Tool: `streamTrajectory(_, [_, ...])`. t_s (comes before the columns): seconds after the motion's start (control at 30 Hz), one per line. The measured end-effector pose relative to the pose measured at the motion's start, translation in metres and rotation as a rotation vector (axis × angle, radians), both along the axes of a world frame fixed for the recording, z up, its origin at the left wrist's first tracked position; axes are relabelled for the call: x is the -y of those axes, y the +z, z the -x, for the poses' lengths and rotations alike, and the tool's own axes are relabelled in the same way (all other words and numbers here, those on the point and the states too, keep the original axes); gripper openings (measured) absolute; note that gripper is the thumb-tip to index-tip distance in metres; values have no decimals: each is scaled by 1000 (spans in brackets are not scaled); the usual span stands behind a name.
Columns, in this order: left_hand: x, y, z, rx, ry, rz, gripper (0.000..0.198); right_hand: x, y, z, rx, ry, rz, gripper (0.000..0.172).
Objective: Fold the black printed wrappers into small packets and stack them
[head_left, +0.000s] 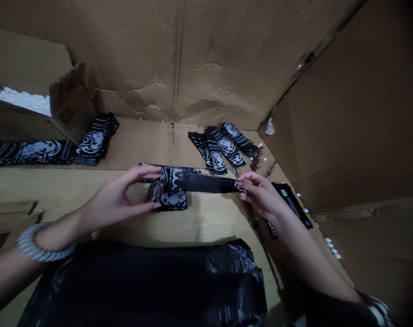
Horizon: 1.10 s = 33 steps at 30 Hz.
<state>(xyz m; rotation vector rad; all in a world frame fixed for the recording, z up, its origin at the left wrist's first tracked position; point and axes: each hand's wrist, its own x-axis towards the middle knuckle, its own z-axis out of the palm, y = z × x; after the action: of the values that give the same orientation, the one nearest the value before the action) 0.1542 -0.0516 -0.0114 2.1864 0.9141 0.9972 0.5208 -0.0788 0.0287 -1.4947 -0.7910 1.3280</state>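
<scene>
The right fingers (249, 185) partly cover the black strip (203, 182), and the left edge crops the carton (19, 125).

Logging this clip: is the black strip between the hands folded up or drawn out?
Drawn out: the black strip runs nearly straight from the left hand to the right hand.

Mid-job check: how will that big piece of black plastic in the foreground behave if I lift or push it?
The black plastic will probably flex or sag when lifted, since its right end is creased and crumpled. Its glossy highlights suggest a smooth surface that may slip under a light grip. Rolling seems unlikely, as it lies broad and low.
</scene>
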Motion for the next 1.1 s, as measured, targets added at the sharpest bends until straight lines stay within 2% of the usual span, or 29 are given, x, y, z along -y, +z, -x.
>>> streamTrajectory(0.17, [-1,1,2,4,-18,-8,66,-1,4,-13,-8,-43,-54,47])
streamTrajectory(0.33, [-1,3,2,22,-18,17,63,-12,2,-12,9,-5,-82,41])
streamTrajectory(0.63, [1,3,2,-23,6,12,63,-60,-28,61,38,143,-65,22])
streamTrajectory(0.73, [0,2,3,-30,-5,1,63,-69,-37,72,89,210,-33,20])
streamTrajectory(0.93, [0,2,4,-37,11,12,66,-73,-42,55,220,240,3,19])
streamTrajectory(1.1, [0,0,5,-41,12,42,69,-66,-31,31,314,227,-67,18])
